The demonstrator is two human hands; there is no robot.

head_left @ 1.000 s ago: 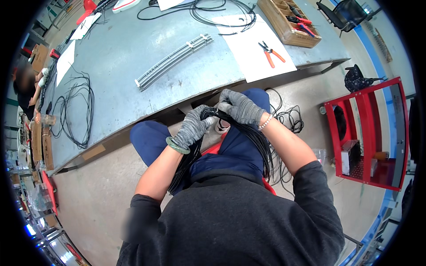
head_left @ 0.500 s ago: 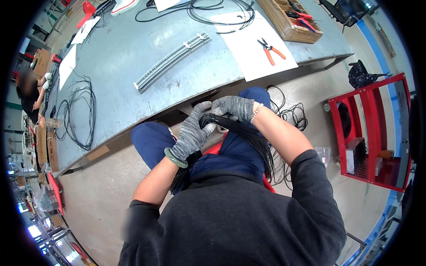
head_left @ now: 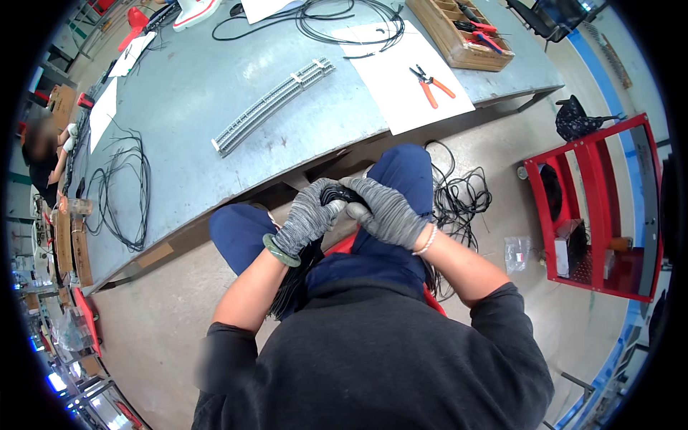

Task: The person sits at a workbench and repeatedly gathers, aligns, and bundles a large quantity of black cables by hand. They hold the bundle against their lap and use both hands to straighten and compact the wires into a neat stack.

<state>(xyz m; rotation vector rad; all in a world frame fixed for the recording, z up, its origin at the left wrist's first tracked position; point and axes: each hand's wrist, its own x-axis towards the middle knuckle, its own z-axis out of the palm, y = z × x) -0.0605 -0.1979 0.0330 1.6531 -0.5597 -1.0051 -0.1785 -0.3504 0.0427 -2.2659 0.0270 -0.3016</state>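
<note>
A thick bundle of black cables [head_left: 345, 193] is bent in front of me above my lap, its loose lengths hanging down on both sides of my thighs. My left hand [head_left: 309, 218], in a grey knit glove, is closed around the bundle's left part. Also gloved in grey, my right hand [head_left: 389, 213] wraps over the bundle from the right, with its fingertips close to the left hand's. Part of the bundle is hidden beneath the palms. Beyond the hands lies the edge of the grey worktable [head_left: 287, 162].
On the table are a terminal-block strip [head_left: 272, 107], orange-handled wire strippers [head_left: 432, 86] on white paper, a wooden tool box [head_left: 459, 43] and coiled black cable [head_left: 125, 186]. More cable [head_left: 462, 197] lies on the floor, left of a red cart [head_left: 598, 208]. A co-worker [head_left: 43, 154] is at far left.
My right hand has come down and turned over the bundle, covering more of it. My left hand keeps its hold, shifted slightly nearer me. The view has moved a little.
</note>
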